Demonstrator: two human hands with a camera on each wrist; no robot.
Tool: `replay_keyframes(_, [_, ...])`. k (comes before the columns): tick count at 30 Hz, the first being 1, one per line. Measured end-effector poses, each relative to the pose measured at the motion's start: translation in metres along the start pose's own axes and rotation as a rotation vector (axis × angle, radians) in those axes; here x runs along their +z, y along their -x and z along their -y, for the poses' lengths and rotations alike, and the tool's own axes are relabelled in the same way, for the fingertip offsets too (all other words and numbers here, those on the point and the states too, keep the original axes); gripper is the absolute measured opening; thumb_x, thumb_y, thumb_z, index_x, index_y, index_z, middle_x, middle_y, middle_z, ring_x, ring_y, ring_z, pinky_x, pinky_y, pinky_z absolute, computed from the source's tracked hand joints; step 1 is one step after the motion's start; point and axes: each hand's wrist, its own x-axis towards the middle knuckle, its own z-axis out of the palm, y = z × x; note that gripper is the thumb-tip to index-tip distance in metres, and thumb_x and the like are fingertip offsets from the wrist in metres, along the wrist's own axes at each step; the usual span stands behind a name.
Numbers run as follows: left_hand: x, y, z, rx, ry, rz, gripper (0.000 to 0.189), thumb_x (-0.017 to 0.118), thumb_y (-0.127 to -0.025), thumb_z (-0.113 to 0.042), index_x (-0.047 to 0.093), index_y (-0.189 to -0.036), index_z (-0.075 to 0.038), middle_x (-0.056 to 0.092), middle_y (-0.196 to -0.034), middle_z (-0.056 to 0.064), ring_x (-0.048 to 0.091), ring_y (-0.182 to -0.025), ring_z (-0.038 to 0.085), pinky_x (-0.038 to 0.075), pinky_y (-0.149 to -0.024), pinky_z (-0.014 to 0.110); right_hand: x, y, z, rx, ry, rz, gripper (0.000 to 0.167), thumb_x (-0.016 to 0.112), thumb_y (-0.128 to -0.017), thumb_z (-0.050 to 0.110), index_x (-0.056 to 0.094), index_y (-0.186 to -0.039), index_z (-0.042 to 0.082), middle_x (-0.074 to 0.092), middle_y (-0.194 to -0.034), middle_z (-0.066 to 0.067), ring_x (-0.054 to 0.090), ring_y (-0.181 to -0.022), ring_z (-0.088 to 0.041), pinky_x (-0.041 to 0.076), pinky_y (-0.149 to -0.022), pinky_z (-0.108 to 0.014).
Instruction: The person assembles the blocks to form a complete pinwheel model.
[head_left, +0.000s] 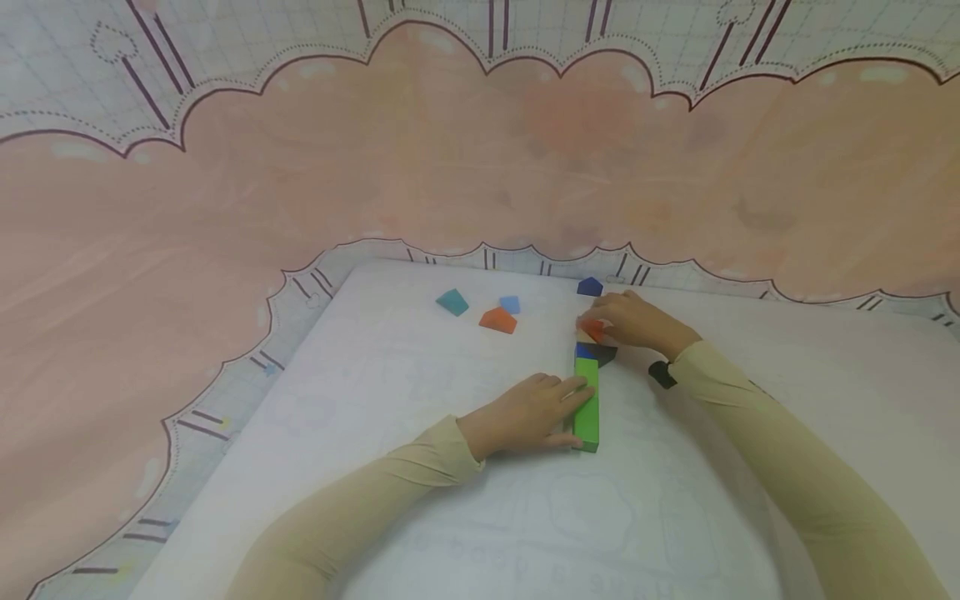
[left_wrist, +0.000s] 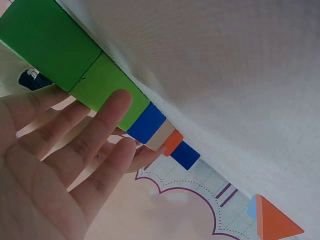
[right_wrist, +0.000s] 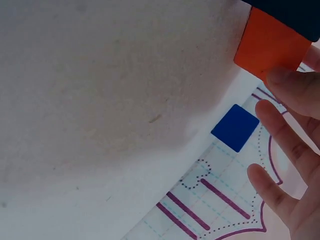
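Past your white counter point(head_left: 360, 367) you have a patterned backdrop point(head_left: 187, 250) — a broad peach band point(head_left: 480, 167) with dark scalloped edges point(head_left: 408, 21). Above it you see a pale gridded strip point(head_left: 277, 33) bearing dark paired lines point(head_left: 491, 29); more pairs run down your left — beside the counter's edge.

I am facing a pinkish backdrop point(head_left: 450, 167), its scalloped cloud outlines bordering a pale grid point(head_left: 247, 50), while soft light is falling across the white table point(head_left: 337, 375) before me.
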Motion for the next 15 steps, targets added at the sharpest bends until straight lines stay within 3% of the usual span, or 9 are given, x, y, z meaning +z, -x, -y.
replay_keyframes(7, [-0.001,0.0008,-0.001,0.005,-0.008,-0.005,0.071,0.042,-0.092,-0.059,0.034,-0.146,-0.014,0.04,-0.148,0.005,0.051,-0.124,0.017,0.039,-0.107,0.031,-0.0011,0.0032,-0.0044,0.015,-0.007,-0.019,0.032,0.068,-0.082,0.0,0.069,-0.11,0.014,0.068,-0.111,-0.008,0.059,-0.108,-0.03,0.042,-0.098,-0.054])
replay_keyframes(15, [-0.0006,0.0009,-0.0007,0.0,0.008,0.004,0.071,0.042,-0.092,-0.059,0.033,-0.146,-0.015,0.039,-0.149,0.004,0.05,-0.125,0.017,0.038,-0.108,0.031,-0.0027,0.0056,-0.0096,0.13,0.046,-0.044,0.03,0.066,-0.083,0.001,0.069,-0.111,0.012,0.07,-0.103,-0.01,0.061,-0.102,-0.033,0.038,-0.094,-0.062])
